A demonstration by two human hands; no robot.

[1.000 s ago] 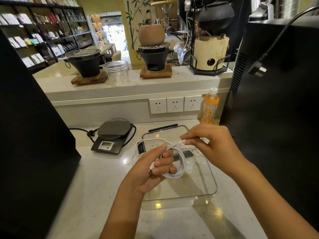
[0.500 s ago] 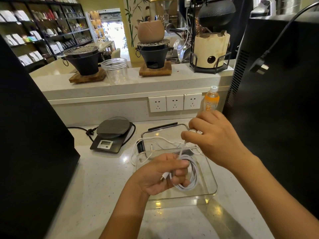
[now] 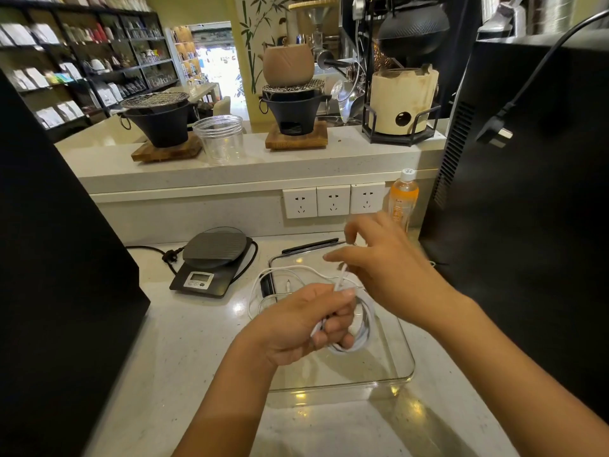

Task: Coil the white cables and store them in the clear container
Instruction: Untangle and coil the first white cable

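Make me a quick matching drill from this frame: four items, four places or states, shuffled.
Items:
1. coil
2. scale
3. bottle
4. cup

Places/states:
A. on the raised ledge, between two black stoves
B. held in the left hand over the container
C. on the counter, left of the container
D. upright by the wall sockets, behind the right hand

Pairs: 1-B, 2-C, 3-D, 4-A
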